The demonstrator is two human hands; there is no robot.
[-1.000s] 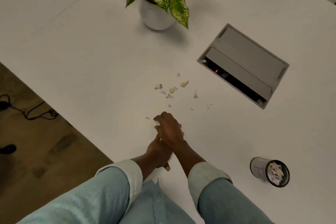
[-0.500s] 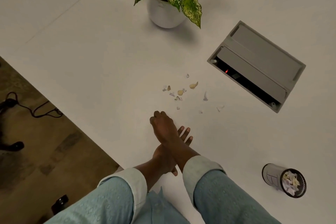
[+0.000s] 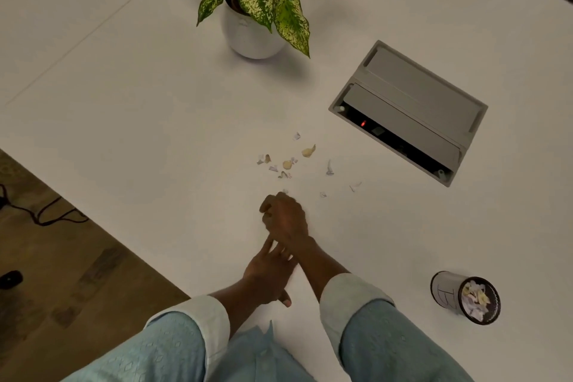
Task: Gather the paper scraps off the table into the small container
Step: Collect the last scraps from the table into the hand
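Right hand (image 3: 283, 217), fingers curled, possibly pinching a scrap, hovered over the desk (image 3: 139, 121); left hand (image 3: 268, 273) lay open beneath; paper scraps (image 3: 288, 161) at twelve o'clock, small container (image 3: 465, 298) at four

Illumination is dim and warm, rendering the white table (image 3: 130, 121) greyish. Soft light falls from above left: the potted plant (image 3: 257, 6) casts a diffuse shadow to its lower right. No glare is present. Detail is soft throughout (compression smearing), with slight motion blur on the left hand (image 3: 266, 273) and wide-angle bending of edges
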